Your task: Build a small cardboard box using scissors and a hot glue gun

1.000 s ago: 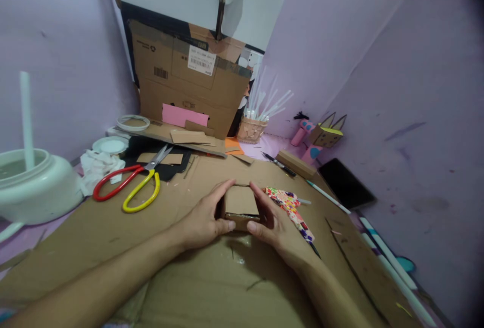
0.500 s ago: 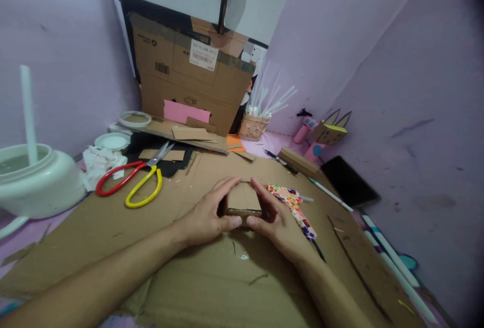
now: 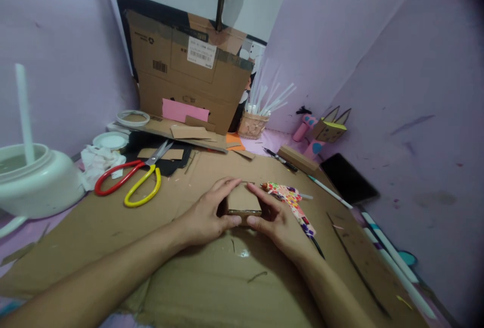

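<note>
A small cardboard box [image 3: 244,200] sits between my hands over the cardboard sheet [image 3: 196,277]. My left hand [image 3: 209,213] grips its left side, thumb at the near face and fingers along the far left edge. On the other side, my right hand [image 3: 278,219] holds the box the same way, its thumb near the left one. A flower-patterned glue gun [image 3: 293,199] lies just right of my right hand, its black cord running partly behind my wrist. Red-and-yellow-handled scissors [image 3: 141,171] rest with blades apart to the left.
At left stands a white pot [image 3: 56,181] with a white stick in it. Behind are a large cardboard box [image 3: 185,75] and a cup of white sticks [image 3: 253,125]. A phone [image 3: 350,179], a pen [image 3: 282,160] and a cardboard animal figure [image 3: 328,131] sit at right.
My right fingertips have shifted slightly along the top of the small box. Both hands keep hold of it in nearly the same place, and the view has moved slightly.
</note>
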The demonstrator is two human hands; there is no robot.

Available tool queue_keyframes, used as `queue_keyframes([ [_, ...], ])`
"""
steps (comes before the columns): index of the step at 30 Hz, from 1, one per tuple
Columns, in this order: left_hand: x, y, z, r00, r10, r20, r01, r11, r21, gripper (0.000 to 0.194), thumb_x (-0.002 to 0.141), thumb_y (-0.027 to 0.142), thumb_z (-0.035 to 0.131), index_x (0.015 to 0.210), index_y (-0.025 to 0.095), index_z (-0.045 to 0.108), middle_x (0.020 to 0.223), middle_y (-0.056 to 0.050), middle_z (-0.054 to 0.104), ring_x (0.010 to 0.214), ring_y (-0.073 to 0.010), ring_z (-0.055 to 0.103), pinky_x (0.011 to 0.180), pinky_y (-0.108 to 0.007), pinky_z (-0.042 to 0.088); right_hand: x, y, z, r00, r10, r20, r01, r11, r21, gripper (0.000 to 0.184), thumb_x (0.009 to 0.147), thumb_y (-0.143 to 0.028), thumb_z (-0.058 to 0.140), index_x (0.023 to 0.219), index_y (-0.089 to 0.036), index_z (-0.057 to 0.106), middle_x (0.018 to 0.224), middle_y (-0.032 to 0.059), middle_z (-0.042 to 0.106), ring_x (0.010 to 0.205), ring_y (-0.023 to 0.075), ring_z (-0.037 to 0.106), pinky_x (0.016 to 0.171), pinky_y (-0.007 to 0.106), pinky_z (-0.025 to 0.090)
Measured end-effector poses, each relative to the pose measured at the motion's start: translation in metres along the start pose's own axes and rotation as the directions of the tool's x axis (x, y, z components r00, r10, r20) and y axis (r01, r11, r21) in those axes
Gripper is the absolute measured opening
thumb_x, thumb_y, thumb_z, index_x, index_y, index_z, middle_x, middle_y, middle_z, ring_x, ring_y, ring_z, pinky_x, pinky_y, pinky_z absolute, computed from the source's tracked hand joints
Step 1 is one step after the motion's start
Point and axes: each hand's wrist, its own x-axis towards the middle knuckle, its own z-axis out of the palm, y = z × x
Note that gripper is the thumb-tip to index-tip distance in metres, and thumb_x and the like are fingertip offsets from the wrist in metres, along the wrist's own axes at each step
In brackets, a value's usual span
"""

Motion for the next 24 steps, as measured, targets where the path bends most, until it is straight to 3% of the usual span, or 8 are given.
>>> queue_keyframes([
  [14, 0.0008, -0.0011, 0.0008, 1.0, 0.001, -0.026, -0.002, 1.0, -0.031, 0.065, 0.072, 0.027, 0.065, 0.133, 0.019, 0.042, 0.136, -0.013, 0.042, 0.128, -0.0284, 0.036, 0.107, -0.047, 0.028, -0.0003, -0.0018, -0.0002, 1.0, -0.001, 0.01, 0.0, 1.0, 0.022, 0.055, 0.069, -0.03, 0.074, 0.122, -0.03, 0.057, 0.135, 0.0032, 0.053, 0.129, 0.0259, 0.041, 0.11, 0.048, 0.024],
  [24, 0.0013, 0.0023, 0.0006, 0.995, 0.093, -0.035, -0.096, 0.988, -0.117, 0.054, 0.073, 0.019, 0.065, 0.126, 0.021, 0.052, 0.126, -0.009, 0.052, 0.119, -0.0243, 0.046, 0.103, -0.041, 0.035, -0.0012, -0.0042, 0.0008, 1.0, -0.014, -0.011, 0.014, 1.0, 0.018, 0.051, 0.068, -0.025, 0.074, 0.117, -0.031, 0.061, 0.13, 0.0025, 0.057, 0.126, 0.0261, 0.045, 0.108, 0.046, 0.027],
])
